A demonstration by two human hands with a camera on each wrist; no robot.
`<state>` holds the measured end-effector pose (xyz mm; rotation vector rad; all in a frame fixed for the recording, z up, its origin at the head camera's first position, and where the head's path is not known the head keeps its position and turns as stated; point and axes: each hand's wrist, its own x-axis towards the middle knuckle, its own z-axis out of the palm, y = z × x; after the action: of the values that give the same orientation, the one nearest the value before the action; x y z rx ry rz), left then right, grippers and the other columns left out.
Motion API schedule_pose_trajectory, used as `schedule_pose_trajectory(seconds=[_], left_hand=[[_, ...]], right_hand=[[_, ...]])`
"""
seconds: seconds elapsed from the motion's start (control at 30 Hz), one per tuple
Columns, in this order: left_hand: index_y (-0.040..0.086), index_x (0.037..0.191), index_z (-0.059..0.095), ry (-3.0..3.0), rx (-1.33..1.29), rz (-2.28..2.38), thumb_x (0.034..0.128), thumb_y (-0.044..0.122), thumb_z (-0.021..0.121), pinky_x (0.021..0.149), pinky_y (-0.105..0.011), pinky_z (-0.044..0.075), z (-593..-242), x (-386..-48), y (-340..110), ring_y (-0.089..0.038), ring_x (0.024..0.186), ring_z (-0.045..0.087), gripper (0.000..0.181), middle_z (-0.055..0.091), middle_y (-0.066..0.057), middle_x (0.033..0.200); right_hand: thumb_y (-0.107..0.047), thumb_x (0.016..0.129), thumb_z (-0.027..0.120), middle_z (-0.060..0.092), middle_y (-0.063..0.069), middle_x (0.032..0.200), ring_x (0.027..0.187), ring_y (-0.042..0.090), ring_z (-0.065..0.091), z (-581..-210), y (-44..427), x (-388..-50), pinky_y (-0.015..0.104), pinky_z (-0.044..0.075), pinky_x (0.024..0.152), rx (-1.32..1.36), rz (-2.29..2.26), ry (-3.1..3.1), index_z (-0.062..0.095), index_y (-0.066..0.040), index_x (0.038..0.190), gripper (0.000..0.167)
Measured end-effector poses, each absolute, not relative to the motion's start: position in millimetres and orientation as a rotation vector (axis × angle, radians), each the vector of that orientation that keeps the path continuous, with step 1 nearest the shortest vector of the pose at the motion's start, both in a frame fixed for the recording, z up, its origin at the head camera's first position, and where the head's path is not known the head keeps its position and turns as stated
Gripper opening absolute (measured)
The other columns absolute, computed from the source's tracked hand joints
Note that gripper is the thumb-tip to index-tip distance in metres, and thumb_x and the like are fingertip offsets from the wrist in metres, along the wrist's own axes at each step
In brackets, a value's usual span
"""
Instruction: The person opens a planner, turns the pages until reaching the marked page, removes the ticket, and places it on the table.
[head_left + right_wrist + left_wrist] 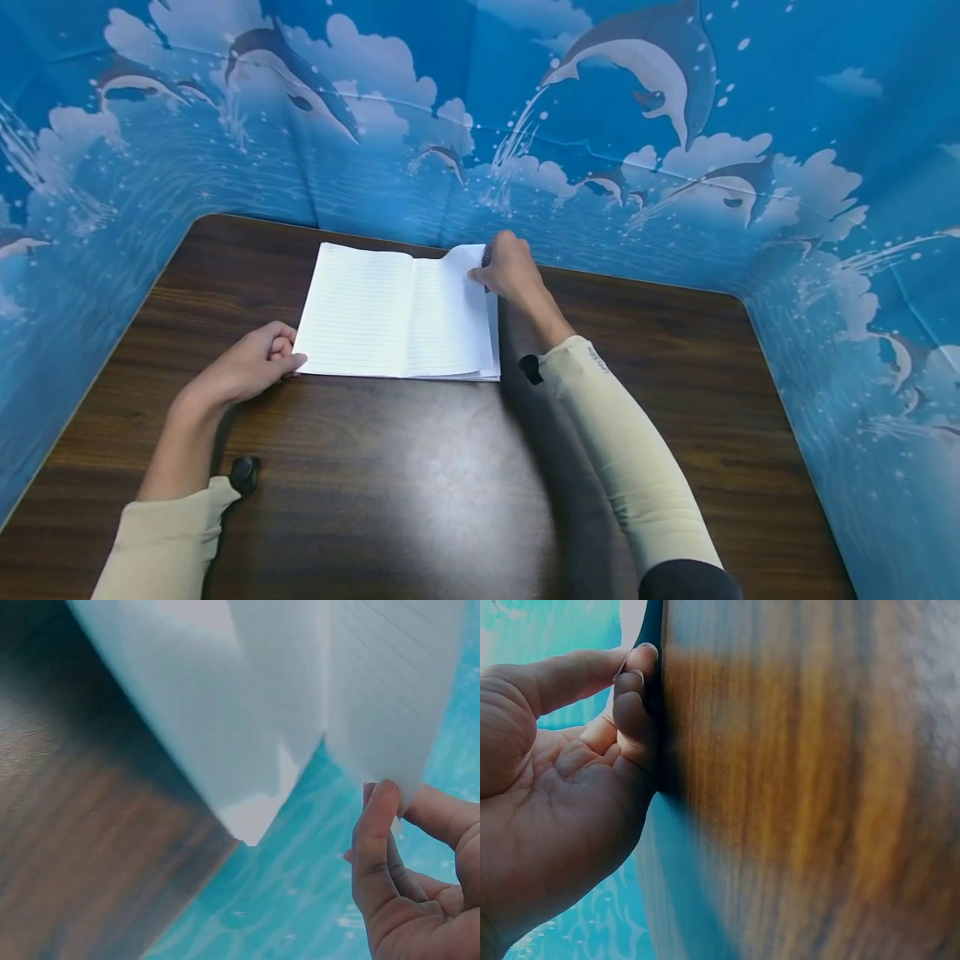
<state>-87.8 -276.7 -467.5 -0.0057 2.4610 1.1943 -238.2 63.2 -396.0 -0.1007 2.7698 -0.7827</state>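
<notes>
An open notebook [360, 312] with lined white pages lies near the table's back edge. At its lower left corner the left hand [255, 358] pinches the edge between thumb and curled fingers; in the left wrist view that hand [577, 765] holds a thin edge at its fingertips. The right hand [513, 271] is at the notebook's top right corner and pinches a page [457, 308], whose corner is lifted and bent. The right wrist view shows the lifted page [390, 690] between the thumb and fingers of the right hand [420, 877], apart from the pages [210, 712] below.
The dark wooden table [420, 500] has rounded back corners. Behind and beside it hangs a blue cloth [390, 183] printed with dolphins and clouds. Both forearms wear pale sleeves, with a black object [244, 476] at the left wrist.
</notes>
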Motion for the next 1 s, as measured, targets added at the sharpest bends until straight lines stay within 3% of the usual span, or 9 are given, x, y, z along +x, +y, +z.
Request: schedule_pose_trajectory(seconds=[0.23, 0.5, 0.63, 0.83, 1.0], left_hand=[[-0.013, 0.139, 0.043, 2.455, -0.023, 1.183, 0.1108, 0.013, 0.057, 0.067, -0.030, 0.040, -468.1, -86.8, -276.8, -0.019, 0.075, 0.049, 0.041, 0.053, -0.005, 0.085], [-0.014, 0.139, 0.042, 2.461, -0.026, 1.181, 0.1113, 0.013, 0.057, 0.066, -0.030, 0.040, -469.0, -86.9, -278.2, -0.017, 0.074, 0.048, 0.041, 0.053, -0.005, 0.085], [-0.014, 0.140, 0.042, 2.458, -0.020, 1.190, 0.1112, 0.013, 0.057, 0.066, -0.030, 0.040, -469.2, -86.5, -278.3, -0.017, 0.074, 0.049, 0.042, 0.054, -0.006, 0.086], [-0.014, 0.139, 0.042, 2.453, -0.024, 1.192, 0.1112, 0.013, 0.057, 0.067, -0.030, 0.041, -469.4, -87.2, -277.8, -0.018, 0.075, 0.050, 0.041, 0.055, -0.006, 0.087], [-0.014, 0.140, 0.042, 2.454, -0.027, 1.186, 0.1112, 0.013, 0.057, 0.066, -0.031, 0.041, -469.1, -88.1, -277.3, -0.018, 0.074, 0.049, 0.042, 0.055, -0.006, 0.086]], right_hand=[[-0.018, 0.100, 0.079, 0.079, 0.013, 0.084, 0.080, 0.024, 0.078, -382.3, 52.7, -234.7, 0.031, 0.053, 0.068, -0.129, -0.829, 2.765, 0.067, 0.003, 0.138, 0.045], [-0.013, 0.101, 0.074, 0.080, 0.018, 0.106, 0.080, 0.027, 0.080, -371.8, 45.4, -233.8, 0.033, 0.057, 0.073, -0.208, -0.931, 2.727, 0.068, 0.003, 0.139, 0.042], [-0.013, 0.101, 0.074, 0.080, 0.020, 0.110, 0.084, 0.030, 0.081, -365.7, 40.9, -234.1, 0.035, 0.059, 0.075, -0.214, -0.942, 2.713, 0.069, 0.004, 0.137, 0.040], [-0.015, 0.102, 0.073, 0.081, 0.018, 0.111, 0.078, 0.023, 0.080, -361.9, 36.4, -233.0, 0.034, 0.060, 0.076, -0.225, -0.921, 2.721, 0.072, 0.001, 0.134, 0.036], [-0.014, 0.102, 0.073, 0.077, 0.020, 0.123, 0.081, 0.024, 0.081, -356.6, 30.5, -233.5, 0.033, 0.063, 0.077, -0.252, -0.952, 2.703, 0.069, 0.003, 0.137, 0.039]])
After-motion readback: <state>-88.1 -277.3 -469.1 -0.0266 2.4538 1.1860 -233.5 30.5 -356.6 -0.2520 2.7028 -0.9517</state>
